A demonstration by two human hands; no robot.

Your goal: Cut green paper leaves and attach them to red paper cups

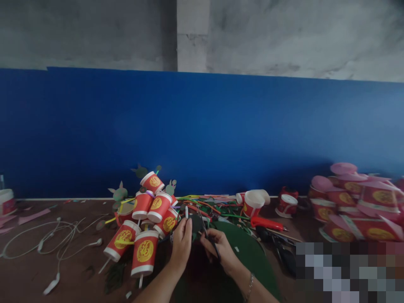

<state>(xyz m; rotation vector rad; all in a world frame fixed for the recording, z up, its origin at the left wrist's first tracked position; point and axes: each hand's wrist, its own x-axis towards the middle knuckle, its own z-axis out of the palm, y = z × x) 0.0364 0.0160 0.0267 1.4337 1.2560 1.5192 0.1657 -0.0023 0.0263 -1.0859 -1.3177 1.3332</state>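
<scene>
My left hand (181,244) is closed in a pinch on a small dark green paper piece (195,222) held above the table. My right hand (217,249) is closed around black-handled scissors (211,242), whose blades reach up to that piece. Both hands hover over a large dark green sheet (252,256) lying on the brown table (31,269). Just left of my left hand lies a pile of red paper cups (145,252) with gold emblems, set on sticks.
White earphones (50,240) trail over the table at left. Coloured straws (205,202), a red-handled cutter (267,223) and single cups (252,204) lie behind my hands. A heap of red and pink cup pieces (356,202) fills the right. A blue wall (202,130) stands behind.
</scene>
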